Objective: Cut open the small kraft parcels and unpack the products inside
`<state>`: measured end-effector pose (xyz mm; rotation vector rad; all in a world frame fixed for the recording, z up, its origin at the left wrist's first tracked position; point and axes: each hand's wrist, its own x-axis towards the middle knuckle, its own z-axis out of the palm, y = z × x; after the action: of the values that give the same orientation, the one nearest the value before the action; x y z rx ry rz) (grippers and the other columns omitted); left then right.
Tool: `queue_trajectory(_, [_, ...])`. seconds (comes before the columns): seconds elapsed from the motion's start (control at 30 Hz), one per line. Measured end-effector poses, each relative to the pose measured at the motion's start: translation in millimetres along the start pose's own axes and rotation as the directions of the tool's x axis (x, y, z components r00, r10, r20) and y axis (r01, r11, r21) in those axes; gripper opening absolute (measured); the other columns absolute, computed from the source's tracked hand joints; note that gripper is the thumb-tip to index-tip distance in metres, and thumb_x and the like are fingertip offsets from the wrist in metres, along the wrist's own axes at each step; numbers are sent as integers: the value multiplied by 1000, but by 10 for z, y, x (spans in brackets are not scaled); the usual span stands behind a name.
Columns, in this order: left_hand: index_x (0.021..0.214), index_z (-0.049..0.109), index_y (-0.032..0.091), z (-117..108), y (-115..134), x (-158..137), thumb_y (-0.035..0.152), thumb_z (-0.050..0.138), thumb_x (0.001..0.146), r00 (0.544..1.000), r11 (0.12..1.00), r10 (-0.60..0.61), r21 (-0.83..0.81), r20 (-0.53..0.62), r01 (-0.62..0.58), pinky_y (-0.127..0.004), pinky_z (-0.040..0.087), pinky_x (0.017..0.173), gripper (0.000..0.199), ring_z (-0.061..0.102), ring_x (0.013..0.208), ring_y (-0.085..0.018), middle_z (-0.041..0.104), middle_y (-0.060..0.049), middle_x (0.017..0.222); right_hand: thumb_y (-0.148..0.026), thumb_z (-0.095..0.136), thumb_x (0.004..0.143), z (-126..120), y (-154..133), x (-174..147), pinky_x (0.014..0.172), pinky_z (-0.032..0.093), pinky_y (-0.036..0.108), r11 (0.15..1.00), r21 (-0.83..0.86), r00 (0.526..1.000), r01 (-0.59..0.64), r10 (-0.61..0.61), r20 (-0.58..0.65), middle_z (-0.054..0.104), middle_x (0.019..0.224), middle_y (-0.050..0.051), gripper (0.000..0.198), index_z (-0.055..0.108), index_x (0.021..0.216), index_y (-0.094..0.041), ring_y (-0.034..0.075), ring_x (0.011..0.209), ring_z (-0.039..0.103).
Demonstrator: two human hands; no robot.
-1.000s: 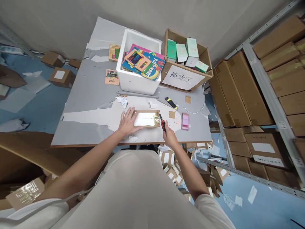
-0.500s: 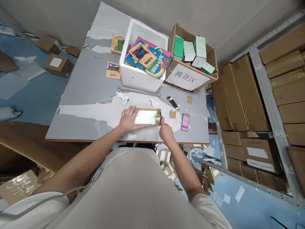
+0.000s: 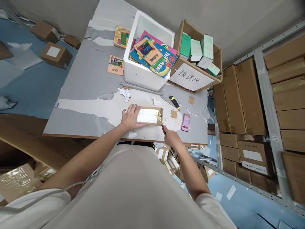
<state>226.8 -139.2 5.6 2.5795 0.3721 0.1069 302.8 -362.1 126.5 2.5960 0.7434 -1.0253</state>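
A small flat cardboard box [image 3: 147, 116] with a white label and shiny tape at its right end lies near the table's front edge. Across its left end rests my left hand [image 3: 130, 117], fingers toward the far edge and thumb along the near edge, holding it down. My right hand [image 3: 172, 136] is closed round a utility knife [image 3: 163, 129] with a reddish, dark handle. The knife's tip is at the box's near right corner; whether it touches the cardboard I cannot tell. A second, black and yellow utility knife [image 3: 174, 102] lies beyond the box.
A white foam box [image 3: 143, 76] with books and an open carton [image 3: 177, 41] of green and white boxes stand at the back. A phone [image 3: 186, 122], a cable [image 3: 199, 114], cardboard scraps [image 3: 173, 114] and crumpled paper [image 3: 125, 94] lie around. Shelves [image 3: 267, 95] of cartons flank the right.
My right hand has moved the knife down along the box's right end, from about its middle to the near corner. My left hand stays on the box. The view has shifted slightly.
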Motion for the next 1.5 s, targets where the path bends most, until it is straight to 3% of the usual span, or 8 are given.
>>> queue_trajectory(0.17, [144, 33, 16, 20, -10, 27, 67, 70, 59, 1000, 997, -17, -80, -12, 16, -56, 28, 106, 106, 27, 138, -40, 36, -21, 148, -25, 38, 90, 402, 192, -128, 79, 52, 39, 805, 592, 926, 39, 194, -324, 67, 111, 12, 67, 11, 152, -23, 24, 89, 67])
queue_trajectory(0.3, [141, 39, 11, 0, -179, 190, 59, 57, 76, 989, 967, -116, -240, -94, 90, -51, 33, 107, 83, 34, 136, -36, 39, -20, 147, -30, 43, 85, 830, -99, 259, 66, 57, 35, 48, 992, 931, 114, 344, -123, 60, 121, 12, 45, 36, 129, -22, 18, 78, 69])
queue_trajectory(0.4, [123, 59, 13, -59, -358, 272, 45, 43, 85, 965, 906, -259, -357, -43, 228, -42, 41, 102, 52, 54, 119, -28, 61, -15, 127, -30, 51, 80, 948, -358, 599, 64, 58, 33, -269, 951, 946, 155, 318, -64, 60, 117, 7, 35, 38, 112, -25, 16, 78, 69])
queue_trajectory(0.77, [87, 67, 18, 211, -140, -547, 51, 63, 72, 891, 581, -439, -718, 121, 384, -33, 56, 76, 37, 69, 77, -20, 74, -7, 84, -25, 51, 78, 368, -367, 1278, 72, 55, 27, -48, 948, 929, 313, 223, -296, 63, 116, 7, 27, 42, 104, -22, 10, 80, 62])
queue_trajectory(0.97, [90, 67, 18, 171, -181, -510, 52, 65, 71, 898, 673, -431, -630, 91, 387, -34, 55, 76, 40, 69, 82, -21, 73, -8, 89, -29, 49, 81, 636, -259, 974, 71, 54, 27, 32, 945, 918, 327, 227, -325, 61, 124, 9, 29, 41, 108, -23, 11, 81, 62])
queue_trajectory(1.1, [107, 65, 14, 14, -309, -124, 51, 59, 77, 929, 795, -370, -511, 18, 326, -35, 54, 83, 48, 66, 95, -24, 70, -13, 106, -32, 52, 83, 961, -174, 616, 67, 56, 30, -103, 963, 948, 248, 228, -220, 66, 113, 10, 26, 47, 105, -20, 14, 74, 63])
queue_trajectory(1.3, [135, 49, 8, -204, -383, 957, 34, 45, 85, 996, 941, -83, -330, -24, 70, -39, 38, 108, 57, 43, 133, -27, 50, -16, 140, -35, 61, 83, 1244, -374, 375, 74, 58, 42, -572, 820, 1000, 8, -16, -21, 71, 102, 5, 30, 46, 108, -25, 20, 83, 70])
queue_trajectory(1.5, [115, 65, 15, -262, -501, 1112, 33, 47, 83, 982, 922, -183, -339, 52, 190, -37, 46, 97, 40, 62, 106, -25, 68, -10, 116, -36, 61, 84, 1070, -437, 576, 83, 57, 42, -625, 774, 995, 99, 49, -87, 70, 91, 1, 30, 46, 109, -27, 21, 93, 70])
